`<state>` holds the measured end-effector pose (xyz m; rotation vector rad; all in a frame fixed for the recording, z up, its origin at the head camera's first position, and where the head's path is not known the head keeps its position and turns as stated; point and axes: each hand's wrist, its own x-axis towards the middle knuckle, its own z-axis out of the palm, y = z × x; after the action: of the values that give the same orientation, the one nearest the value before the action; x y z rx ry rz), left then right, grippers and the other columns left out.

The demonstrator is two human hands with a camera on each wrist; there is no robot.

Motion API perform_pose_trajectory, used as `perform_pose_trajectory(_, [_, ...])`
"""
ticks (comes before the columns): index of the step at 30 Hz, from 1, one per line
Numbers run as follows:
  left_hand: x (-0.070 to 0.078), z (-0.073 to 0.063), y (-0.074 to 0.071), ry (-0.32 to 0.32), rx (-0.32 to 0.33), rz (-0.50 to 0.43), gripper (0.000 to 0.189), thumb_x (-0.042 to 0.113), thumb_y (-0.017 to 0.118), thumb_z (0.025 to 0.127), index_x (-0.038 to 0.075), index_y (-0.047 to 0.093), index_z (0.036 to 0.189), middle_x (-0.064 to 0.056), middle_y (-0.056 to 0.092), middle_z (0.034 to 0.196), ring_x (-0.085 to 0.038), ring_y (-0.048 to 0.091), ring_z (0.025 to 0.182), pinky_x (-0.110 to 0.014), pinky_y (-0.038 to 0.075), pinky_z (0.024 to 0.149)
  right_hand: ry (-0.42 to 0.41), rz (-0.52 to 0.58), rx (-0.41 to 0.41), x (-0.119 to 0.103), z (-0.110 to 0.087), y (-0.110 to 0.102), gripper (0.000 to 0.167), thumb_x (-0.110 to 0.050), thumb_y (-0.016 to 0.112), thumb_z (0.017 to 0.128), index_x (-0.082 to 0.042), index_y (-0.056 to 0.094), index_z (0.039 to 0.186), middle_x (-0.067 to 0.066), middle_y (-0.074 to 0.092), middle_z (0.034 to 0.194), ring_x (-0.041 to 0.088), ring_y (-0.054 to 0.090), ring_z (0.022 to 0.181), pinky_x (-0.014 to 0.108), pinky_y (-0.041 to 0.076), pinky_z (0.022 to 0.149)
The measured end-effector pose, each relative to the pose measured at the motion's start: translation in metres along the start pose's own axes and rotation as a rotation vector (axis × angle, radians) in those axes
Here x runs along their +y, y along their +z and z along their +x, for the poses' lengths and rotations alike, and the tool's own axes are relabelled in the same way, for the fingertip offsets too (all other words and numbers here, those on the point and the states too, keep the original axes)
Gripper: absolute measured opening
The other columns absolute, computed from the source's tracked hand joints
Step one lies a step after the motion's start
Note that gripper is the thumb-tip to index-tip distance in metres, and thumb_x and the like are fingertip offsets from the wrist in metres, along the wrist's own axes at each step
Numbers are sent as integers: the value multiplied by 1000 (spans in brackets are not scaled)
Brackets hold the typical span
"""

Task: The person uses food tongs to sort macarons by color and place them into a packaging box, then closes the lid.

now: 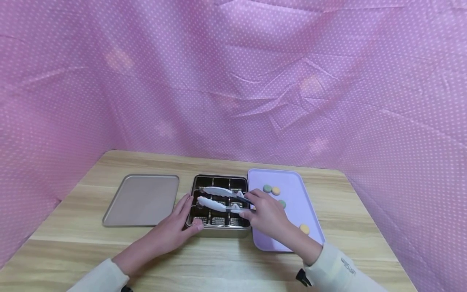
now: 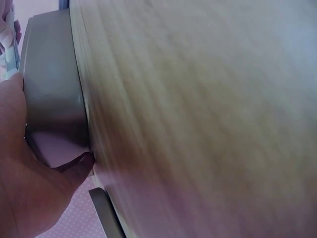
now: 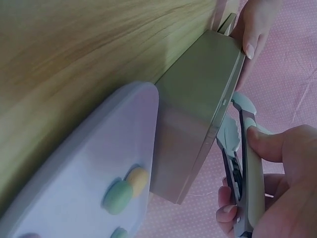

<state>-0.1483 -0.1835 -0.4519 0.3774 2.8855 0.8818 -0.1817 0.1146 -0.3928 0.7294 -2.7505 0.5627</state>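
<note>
Right hand grips white-tipped metal tongs, arms spread, long axis sideways, tips pointing left over bronze rectangular metal box, lower centre of frame; left hand, nearer tips, holds its near-left corner.

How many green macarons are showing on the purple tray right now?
2. The far green macaron touches a yellow macaron toward the far end of the purple tray; the near green macaron shows beside the right hand, which may hide more.
</note>
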Motion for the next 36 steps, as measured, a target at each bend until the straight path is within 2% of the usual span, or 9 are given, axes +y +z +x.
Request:
perform_pose_trajectory(18, [-3,1,2,0,-6,8,103,79,44,90,21,0,164,1,-11,170,-47,36,144,-67,38,111,49,37,-17,4,-5,-2,58,-37,83,83,-5,68,129,2,69,120,22,66,111,44,60,85])
perform_pose_trajectory(23, [-4,2,2,-3,-1,10,104,79,45,90,21,0,164,1,-11,170,-47,36,144,-67,37,111,95,26,-23,9,-10,-5,58,-36,83,82,-6,67,129,4,67,125,26,65,114,50,58,89])
perform_pose_trajectory(27, [-4,1,1,-6,-2,8,104,78,45,90,21,-1,164,1,-11,170,-47,36,144,-67,37,112,129,38,-21,14,-15,-7,57,-35,84,82,-6,68,129,5,67,127,27,65,116,51,57,92])
perform_pose_trajectory(31, [-3,1,0,-8,-5,12,103,79,45,90,22,-1,164,1,-12,170,-47,37,143,-67,38,111,131,42,-1,20,-19,-8,55,-33,85,80,-8,69,126,2,67,124,25,66,113,48,58,90])
perform_pose_trajectory(36, [-4,1,1,-10,-6,18,102,78,45,91,23,-2,163,2,-13,170,-45,36,144,-66,37,112,140,49,13,26,-25,-14,54,-30,86,79,-9,69,125,5,67,129,27,66,114,50,57,91])
